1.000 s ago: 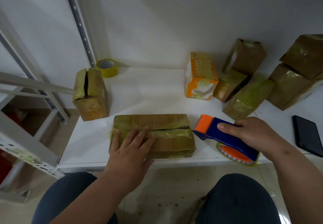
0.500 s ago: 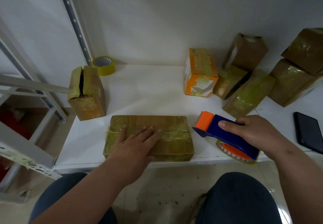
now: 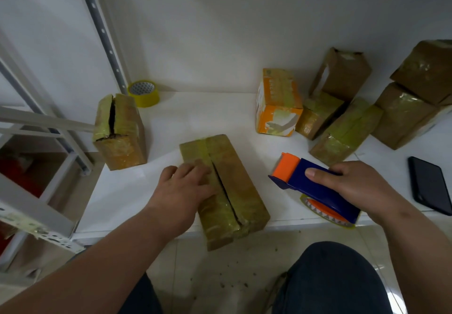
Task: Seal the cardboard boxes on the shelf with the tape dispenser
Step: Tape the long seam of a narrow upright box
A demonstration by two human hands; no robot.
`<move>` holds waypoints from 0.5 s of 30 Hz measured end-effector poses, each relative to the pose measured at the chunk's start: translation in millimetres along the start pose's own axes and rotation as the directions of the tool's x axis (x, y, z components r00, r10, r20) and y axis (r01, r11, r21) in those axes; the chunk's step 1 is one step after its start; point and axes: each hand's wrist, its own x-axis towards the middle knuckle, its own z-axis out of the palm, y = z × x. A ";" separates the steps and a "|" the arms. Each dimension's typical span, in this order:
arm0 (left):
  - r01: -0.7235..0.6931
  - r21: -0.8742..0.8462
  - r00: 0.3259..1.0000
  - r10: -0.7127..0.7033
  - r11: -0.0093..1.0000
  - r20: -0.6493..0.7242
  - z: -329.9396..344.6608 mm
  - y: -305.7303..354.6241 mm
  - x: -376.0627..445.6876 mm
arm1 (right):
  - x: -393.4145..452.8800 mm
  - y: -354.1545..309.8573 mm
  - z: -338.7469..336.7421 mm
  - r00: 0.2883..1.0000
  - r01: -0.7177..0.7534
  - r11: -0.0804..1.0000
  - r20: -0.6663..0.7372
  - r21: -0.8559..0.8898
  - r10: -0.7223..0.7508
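At the near edge of the white shelf (image 3: 195,122), a long, flat brown cardboard box wrapped in yellowish tape (image 3: 227,189) lies at an angle, its near end hanging over the edge. A dark open slit runs along the middle of its top, so this box is not yet sealed. The left hand (image 3: 181,189) rests flat on its left half with fingers straight, the grip holding nothing, only pressing the box down. Just to the right, well apart from the box, the right hand (image 3: 354,186) has its grip wrapped round the blue and orange plastic tape dispenser (image 3: 310,186), thumb along the blue handle, the orange end pointing toward the box. No tape appears drawn out, so taping of this seam looks about to begin rather than under way.

Near the right edge lies a black flat phone (image 3: 430,186). Toward the left edge stands an upright brown cardboard box with a split top seam (image 3: 119,132), its flaps gaping; that one also looks left to do. Farther back on the right is a cluster of tape-covered brown cardboard boxes (image 3: 347,130) and an orange and white printed carton (image 3: 276,108); most look closed, though their seams cannot all be seen. In the far left corner sits a spare yellow roll of tape (image 3: 144,93).
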 end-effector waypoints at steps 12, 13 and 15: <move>-0.026 -0.127 0.998 0.034 0.992 0.059 19.9 30.8 -15.1 | -2.0 -3.4 12.7 0.999 0.031 0.999 0.037 0.008 -0.031; -0.021 -0.119 0.995 0.032 0.993 0.092 21.8 25.8 -14.3 | -3.1 -4.4 12.5 0.998 0.048 0.999 0.033 0.011 -0.048; -0.026 -0.099 0.993 0.037 0.995 0.116 22.6 20.7 -14.3 | -7.9 -7.1 9.9 0.996 0.087 0.996 0.026 0.020 -0.088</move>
